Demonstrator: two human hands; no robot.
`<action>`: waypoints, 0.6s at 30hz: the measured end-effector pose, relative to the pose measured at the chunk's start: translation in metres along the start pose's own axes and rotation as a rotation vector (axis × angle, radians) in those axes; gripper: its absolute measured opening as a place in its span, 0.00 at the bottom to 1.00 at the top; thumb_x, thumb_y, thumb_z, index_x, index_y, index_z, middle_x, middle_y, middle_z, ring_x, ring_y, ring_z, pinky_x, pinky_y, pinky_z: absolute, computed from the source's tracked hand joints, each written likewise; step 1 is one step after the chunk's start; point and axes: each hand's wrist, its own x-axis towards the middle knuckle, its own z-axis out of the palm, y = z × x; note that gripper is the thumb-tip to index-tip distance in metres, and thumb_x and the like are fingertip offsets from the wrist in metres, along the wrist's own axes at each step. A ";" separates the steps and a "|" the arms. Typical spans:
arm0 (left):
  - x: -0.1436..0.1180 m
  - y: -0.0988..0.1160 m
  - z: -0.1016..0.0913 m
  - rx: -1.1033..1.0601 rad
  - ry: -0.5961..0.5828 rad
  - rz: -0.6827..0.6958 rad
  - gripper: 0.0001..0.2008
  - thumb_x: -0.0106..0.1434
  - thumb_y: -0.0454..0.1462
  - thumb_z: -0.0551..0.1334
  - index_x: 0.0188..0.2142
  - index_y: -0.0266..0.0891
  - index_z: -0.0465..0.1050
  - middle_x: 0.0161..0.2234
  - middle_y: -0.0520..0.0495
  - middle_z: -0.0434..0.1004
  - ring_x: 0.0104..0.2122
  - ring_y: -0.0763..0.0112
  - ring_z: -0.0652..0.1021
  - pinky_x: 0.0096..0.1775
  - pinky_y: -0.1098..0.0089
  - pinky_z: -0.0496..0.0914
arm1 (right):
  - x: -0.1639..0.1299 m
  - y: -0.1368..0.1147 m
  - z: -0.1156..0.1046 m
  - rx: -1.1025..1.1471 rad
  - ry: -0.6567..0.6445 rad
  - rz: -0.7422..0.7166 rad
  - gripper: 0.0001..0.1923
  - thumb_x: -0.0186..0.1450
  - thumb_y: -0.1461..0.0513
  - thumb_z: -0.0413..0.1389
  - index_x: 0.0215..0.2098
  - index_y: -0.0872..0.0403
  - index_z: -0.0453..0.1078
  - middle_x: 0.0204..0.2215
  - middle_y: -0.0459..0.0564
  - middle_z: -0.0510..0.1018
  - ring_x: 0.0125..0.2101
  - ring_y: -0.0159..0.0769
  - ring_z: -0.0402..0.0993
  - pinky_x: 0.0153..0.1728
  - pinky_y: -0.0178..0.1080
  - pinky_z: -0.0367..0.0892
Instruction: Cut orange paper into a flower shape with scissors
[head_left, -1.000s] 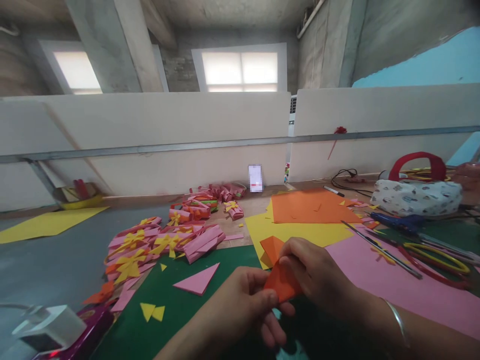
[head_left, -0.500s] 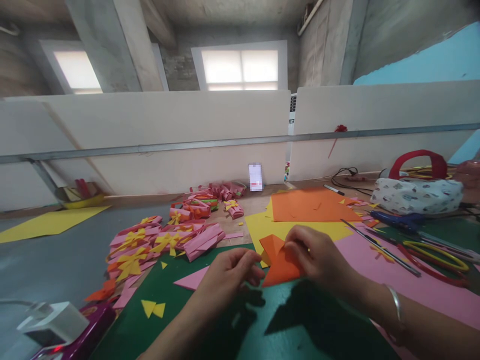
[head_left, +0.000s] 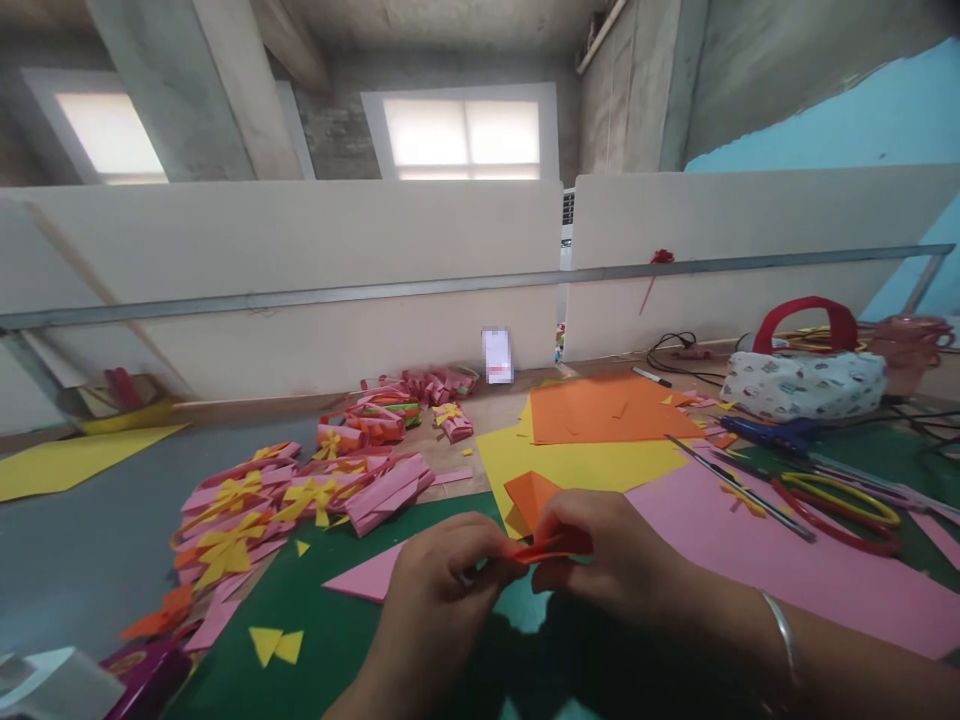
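An orange piece of paper, seen nearly edge-on, is pinched between my two hands just above the green mat. My left hand grips its left end, thumb against fingers. On the other end my right hand is closed, with a silver bangle on the wrist. Just behind the fingers lies a folded orange piece of paper, partly hidden by my right hand. A pink paper triangle pokes out from behind my left hand.
Pink paper bundles with yellow bows crowd the left. Behind my hands are yellow and orange sheets. Scissors, a blue-handled tool and a pouch lie right. A phone leans against the back panel.
My left hand has closed on the orange paper, which has tilted from face-on to nearly edge-on. My hands are closer together. The view has shifted slightly right.
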 end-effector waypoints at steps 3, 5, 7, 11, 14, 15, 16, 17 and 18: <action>0.001 0.000 -0.001 0.022 -0.017 0.019 0.07 0.55 0.34 0.62 0.23 0.39 0.76 0.22 0.52 0.73 0.24 0.75 0.71 0.28 0.75 0.62 | 0.000 0.002 0.002 0.024 0.029 0.006 0.10 0.50 0.65 0.66 0.22 0.56 0.67 0.19 0.39 0.70 0.21 0.25 0.62 0.22 0.29 0.55; 0.001 0.001 0.000 0.034 -0.026 -0.036 0.07 0.54 0.35 0.62 0.22 0.39 0.76 0.21 0.51 0.72 0.24 0.74 0.71 0.28 0.74 0.61 | 0.001 0.003 0.002 -0.037 0.056 0.023 0.14 0.49 0.65 0.66 0.17 0.56 0.64 0.16 0.38 0.65 0.18 0.24 0.57 0.19 0.28 0.51; 0.002 0.002 0.001 0.027 -0.044 -0.111 0.07 0.53 0.36 0.62 0.23 0.38 0.77 0.22 0.51 0.72 0.24 0.73 0.70 0.28 0.73 0.61 | 0.002 0.003 0.001 -0.090 0.054 0.043 0.16 0.48 0.65 0.66 0.15 0.57 0.62 0.15 0.37 0.62 0.18 0.23 0.54 0.18 0.29 0.48; 0.003 0.002 0.000 -0.049 -0.040 -0.257 0.07 0.53 0.39 0.62 0.24 0.39 0.77 0.22 0.52 0.69 0.24 0.72 0.68 0.27 0.72 0.61 | 0.004 0.006 -0.005 -0.012 0.007 0.084 0.11 0.49 0.65 0.66 0.17 0.57 0.67 0.15 0.38 0.65 0.18 0.24 0.58 0.19 0.28 0.52; 0.002 0.002 -0.002 -0.123 -0.024 -0.337 0.08 0.52 0.40 0.62 0.25 0.38 0.77 0.23 0.52 0.69 0.25 0.72 0.68 0.27 0.73 0.62 | 0.005 0.007 -0.008 0.067 0.025 0.090 0.08 0.51 0.66 0.64 0.18 0.56 0.70 0.15 0.40 0.70 0.18 0.25 0.64 0.20 0.28 0.57; 0.002 0.002 -0.002 -0.150 -0.024 -0.358 0.08 0.52 0.40 0.62 0.26 0.38 0.77 0.23 0.52 0.69 0.25 0.72 0.68 0.27 0.73 0.62 | 0.005 0.007 -0.008 0.078 0.039 0.093 0.07 0.51 0.66 0.64 0.18 0.56 0.71 0.15 0.40 0.71 0.17 0.25 0.65 0.19 0.29 0.58; 0.002 0.003 -0.002 -0.169 -0.028 -0.374 0.08 0.52 0.40 0.62 0.26 0.38 0.77 0.23 0.52 0.69 0.25 0.72 0.68 0.27 0.73 0.63 | 0.005 0.007 -0.009 0.092 0.047 0.102 0.07 0.51 0.66 0.64 0.18 0.56 0.71 0.15 0.41 0.72 0.17 0.26 0.66 0.19 0.29 0.58; 0.002 0.003 -0.002 -0.178 -0.030 -0.384 0.08 0.53 0.40 0.62 0.26 0.38 0.77 0.23 0.52 0.69 0.24 0.72 0.68 0.27 0.73 0.63 | 0.005 0.007 -0.009 0.110 0.043 0.116 0.06 0.51 0.66 0.64 0.19 0.56 0.72 0.15 0.41 0.73 0.16 0.26 0.67 0.18 0.29 0.59; 0.002 0.003 -0.002 -0.180 -0.025 -0.389 0.08 0.53 0.40 0.61 0.27 0.38 0.77 0.23 0.52 0.69 0.24 0.72 0.68 0.27 0.73 0.63 | 0.006 0.006 -0.010 0.135 0.025 0.134 0.05 0.51 0.66 0.63 0.19 0.56 0.73 0.15 0.42 0.74 0.17 0.27 0.68 0.19 0.29 0.60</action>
